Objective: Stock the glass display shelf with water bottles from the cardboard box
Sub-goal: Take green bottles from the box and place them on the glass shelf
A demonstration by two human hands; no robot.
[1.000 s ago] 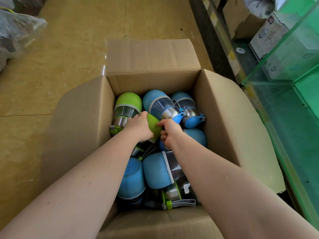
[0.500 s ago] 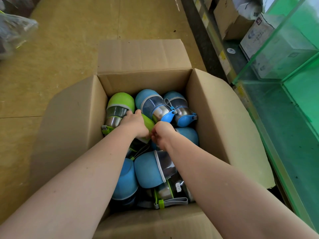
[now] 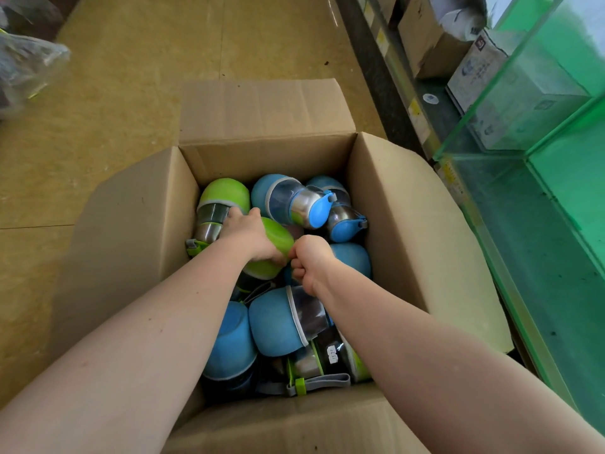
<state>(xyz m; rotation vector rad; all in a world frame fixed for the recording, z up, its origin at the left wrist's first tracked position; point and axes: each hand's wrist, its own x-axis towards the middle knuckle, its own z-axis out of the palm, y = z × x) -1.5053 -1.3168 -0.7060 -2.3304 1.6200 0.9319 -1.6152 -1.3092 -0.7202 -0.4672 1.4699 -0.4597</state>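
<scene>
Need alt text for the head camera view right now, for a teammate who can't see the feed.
Both bare hands reach into an open brown cardboard box of jumbled blue and green water bottles: the left hand rests on a green-sleeved bottle, the right hand is curled beside it. A green-tinted glass display shelf stands to the right.

A yellowish-tan tiled floor carries an open brown cardboard box in the middle, its flaps spread outward. At the far left a crumpled clear plastic bag lies on the tiles. Just right of the box stands a green-tinted glass display shelf.
</scene>
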